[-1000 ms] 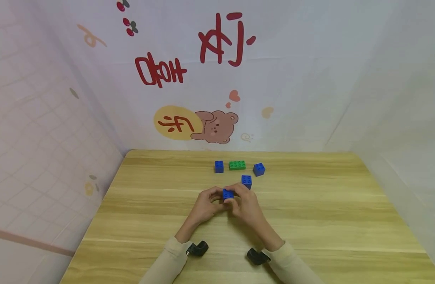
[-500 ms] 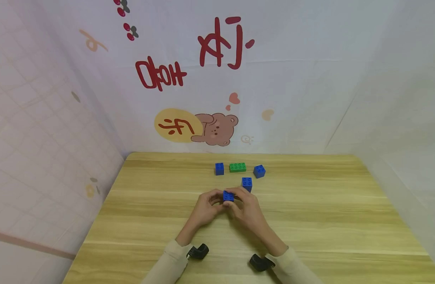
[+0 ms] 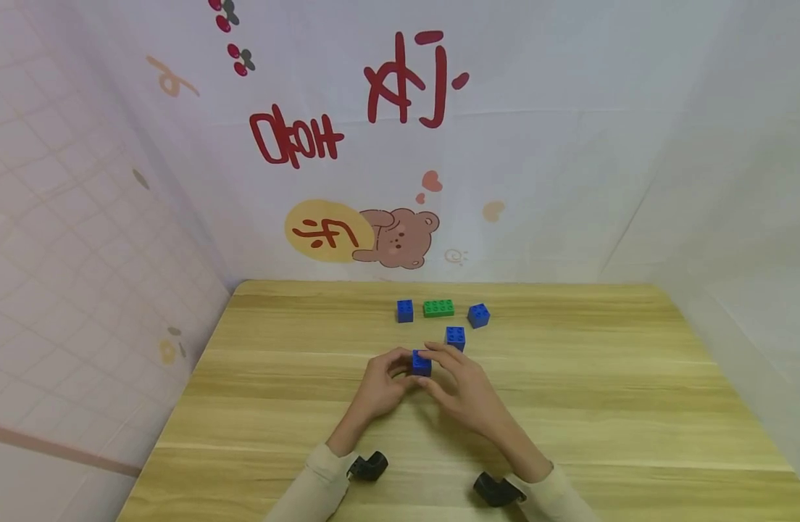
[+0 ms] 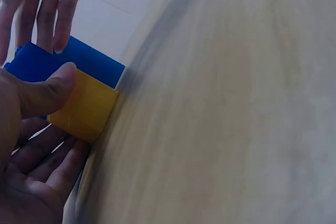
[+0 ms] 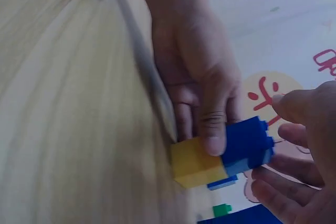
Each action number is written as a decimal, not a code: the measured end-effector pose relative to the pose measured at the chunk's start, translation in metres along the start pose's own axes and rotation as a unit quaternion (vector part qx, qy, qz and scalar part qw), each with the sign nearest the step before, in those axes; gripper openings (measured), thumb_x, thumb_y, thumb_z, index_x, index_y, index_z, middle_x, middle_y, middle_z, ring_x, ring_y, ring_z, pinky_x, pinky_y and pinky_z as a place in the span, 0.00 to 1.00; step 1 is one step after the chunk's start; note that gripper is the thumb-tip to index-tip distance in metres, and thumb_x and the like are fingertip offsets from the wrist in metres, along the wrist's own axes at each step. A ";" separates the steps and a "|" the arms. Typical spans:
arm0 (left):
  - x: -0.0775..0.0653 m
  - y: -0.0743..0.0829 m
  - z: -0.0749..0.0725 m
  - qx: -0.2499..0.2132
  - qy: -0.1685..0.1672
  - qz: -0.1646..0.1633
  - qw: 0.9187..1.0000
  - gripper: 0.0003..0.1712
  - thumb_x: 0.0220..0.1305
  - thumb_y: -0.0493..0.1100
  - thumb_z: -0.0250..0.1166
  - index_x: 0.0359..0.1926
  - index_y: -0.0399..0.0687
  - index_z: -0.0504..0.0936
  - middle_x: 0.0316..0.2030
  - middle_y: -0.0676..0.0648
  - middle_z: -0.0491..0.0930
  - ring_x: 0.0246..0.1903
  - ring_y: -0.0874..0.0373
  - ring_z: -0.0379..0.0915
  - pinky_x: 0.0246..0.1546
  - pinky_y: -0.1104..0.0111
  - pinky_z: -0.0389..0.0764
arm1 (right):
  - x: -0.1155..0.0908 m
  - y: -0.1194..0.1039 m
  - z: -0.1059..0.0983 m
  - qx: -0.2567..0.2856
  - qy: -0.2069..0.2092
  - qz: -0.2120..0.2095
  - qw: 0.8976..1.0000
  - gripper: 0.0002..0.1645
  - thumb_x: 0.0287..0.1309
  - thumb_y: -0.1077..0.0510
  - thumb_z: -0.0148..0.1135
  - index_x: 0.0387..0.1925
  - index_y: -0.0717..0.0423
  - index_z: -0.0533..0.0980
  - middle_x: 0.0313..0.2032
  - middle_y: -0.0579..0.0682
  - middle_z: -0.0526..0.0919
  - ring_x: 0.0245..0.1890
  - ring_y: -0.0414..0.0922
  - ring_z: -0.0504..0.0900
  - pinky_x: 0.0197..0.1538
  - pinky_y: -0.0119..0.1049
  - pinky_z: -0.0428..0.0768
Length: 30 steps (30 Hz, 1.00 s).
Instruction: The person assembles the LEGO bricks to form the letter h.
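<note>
A blue building brick sits on top of a yellow brick, the two joined in a small stack that stands on the tabletop. My left hand grips this stack from the left, its thumb lying across the seam between blue and yellow. The right hand is on the other side with its fingers spread and loosely bent; one finger overlaps the blue brick's top in the head view. In the right wrist view those fingertips are beside the blue brick's studded end.
Just beyond the right hand stands another blue brick. Farther back are a blue brick, a flat green brick and a tilted blue brick. A printed white cloth hangs behind the wooden table.
The right hand has loosened from the blue brick and drawn back to the right, its fingers opening. More of the blue brick's front shows. The left hand keeps its hold nearly in place.
</note>
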State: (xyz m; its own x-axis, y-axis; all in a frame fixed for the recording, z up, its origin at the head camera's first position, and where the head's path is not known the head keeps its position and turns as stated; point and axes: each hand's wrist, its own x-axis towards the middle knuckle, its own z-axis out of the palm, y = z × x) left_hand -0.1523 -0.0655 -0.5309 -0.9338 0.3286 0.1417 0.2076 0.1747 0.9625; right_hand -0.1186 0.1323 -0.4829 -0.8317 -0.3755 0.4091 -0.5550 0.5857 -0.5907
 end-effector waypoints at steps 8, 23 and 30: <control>0.001 -0.003 0.000 0.004 0.007 -0.002 1.000 0.18 0.61 0.35 0.74 0.52 0.43 0.84 0.51 0.41 0.86 0.54 0.49 0.85 0.57 0.67 0.85 | 0.002 -0.002 -0.022 0.038 0.015 -0.020 0.999 0.26 0.63 0.57 0.72 0.61 0.53 0.79 0.60 0.50 0.82 0.60 0.48 0.82 0.55 0.47 0.87; 0.011 -0.003 -0.001 -0.006 0.009 -0.024 1.000 0.19 0.58 0.36 0.76 0.51 0.47 0.85 0.49 0.42 0.87 0.53 0.51 0.84 0.58 0.62 0.85 | 0.013 0.020 -0.047 0.047 0.054 -0.026 0.997 0.27 0.63 0.58 0.72 0.63 0.54 0.77 0.59 0.52 0.83 0.59 0.48 0.82 0.53 0.50 0.87; 0.016 -0.002 0.001 0.001 0.007 -0.028 1.000 0.18 0.59 0.35 0.76 0.50 0.48 0.85 0.49 0.42 0.86 0.52 0.51 0.84 0.59 0.59 0.85 | 0.017 0.030 -0.058 0.036 0.067 -0.004 0.997 0.28 0.62 0.59 0.72 0.63 0.53 0.77 0.60 0.53 0.83 0.59 0.49 0.83 0.56 0.48 0.86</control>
State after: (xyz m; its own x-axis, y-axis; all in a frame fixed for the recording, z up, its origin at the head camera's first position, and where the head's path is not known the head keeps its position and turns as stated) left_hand -0.1670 -0.0595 -0.5306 -0.9479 0.3055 0.0907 0.1556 0.1951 0.9684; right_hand -0.1487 0.1849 -0.4530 -0.8195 -0.2776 0.5014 -0.5662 0.5281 -0.6329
